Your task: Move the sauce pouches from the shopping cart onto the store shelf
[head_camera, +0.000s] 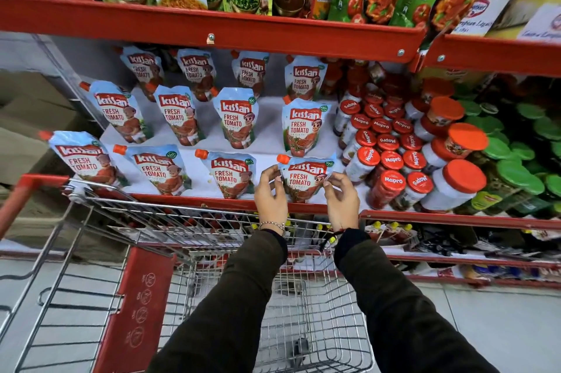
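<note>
Nearest to the camera, the shopping cart [91, 208] is standing under both dark sleeves, and its basket is looking empty of pouches, although the lowest part is cut off by the frame. Above its far rim, the left hand [271, 195] and the right hand [341, 198] are reaching up to the front row of the store shelf [188, 199]. Between them the sauce pouch [305, 178] is standing upright, its long axis vertical and its orange cap at the top left. The fingertips of each hand are pinching one side edge of it lightly, so both hands are equally near. Its bottom is hidden behind the red shelf lip, so I cannot tell whether it is resting fully. Behind it, more pouches are standing in rows.
</note>
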Demonstrator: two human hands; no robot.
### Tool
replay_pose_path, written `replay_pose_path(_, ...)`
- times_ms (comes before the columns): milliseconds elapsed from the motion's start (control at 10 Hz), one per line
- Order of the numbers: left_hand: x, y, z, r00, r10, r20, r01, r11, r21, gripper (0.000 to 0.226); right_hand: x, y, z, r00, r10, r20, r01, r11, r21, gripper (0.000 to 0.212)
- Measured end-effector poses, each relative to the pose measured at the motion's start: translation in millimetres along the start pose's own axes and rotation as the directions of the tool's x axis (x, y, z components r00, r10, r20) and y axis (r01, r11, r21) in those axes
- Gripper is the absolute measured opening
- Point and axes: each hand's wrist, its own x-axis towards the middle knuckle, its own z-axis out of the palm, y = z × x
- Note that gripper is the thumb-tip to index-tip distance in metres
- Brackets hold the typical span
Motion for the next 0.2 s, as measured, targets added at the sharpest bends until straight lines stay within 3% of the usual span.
replay_pose_path(200, -21.4, 20.2, -12.2, 0.998, -0.053, 0.031, 0.055, 0.997, -0.059, 0.041, -18.2, -16.2, -11.9, 0.999, -0.021, -0.048, 0.022, 0.999, 0.031, 0.035)
